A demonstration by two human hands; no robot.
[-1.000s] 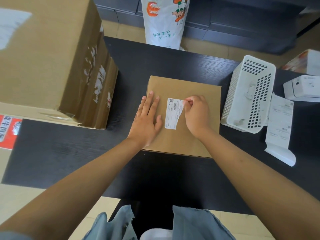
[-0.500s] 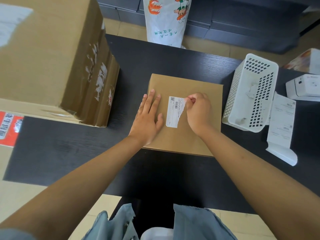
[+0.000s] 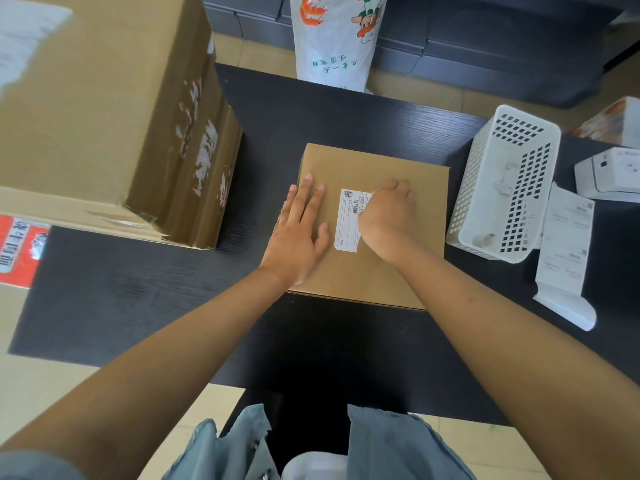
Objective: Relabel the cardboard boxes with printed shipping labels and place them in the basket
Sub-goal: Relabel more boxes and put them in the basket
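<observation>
A flat cardboard box (image 3: 346, 271) lies on the black table (image 3: 138, 289) in front of me. A white printed label (image 3: 347, 220) with a barcode is stuck on its top. My left hand (image 3: 298, 230) rests flat on the box just left of the label, fingers spread, holding nothing. My right hand (image 3: 386, 216) is curled over the label's right edge with its fingertips pinching that edge; the edge itself is hidden under the fingers. A white perforated plastic basket (image 3: 485, 202) stands to the right of the box.
A large taped cardboard box (image 3: 104, 116) fills the left of the table. A strip of printed labels (image 3: 562, 251) lies right of the basket, beside a small white printer (image 3: 609, 174). A printed white bag (image 3: 336, 39) stands on the floor beyond the table.
My right hand has curled further over the label's right edge, covering more of it. My left hand stays flat on the box.
</observation>
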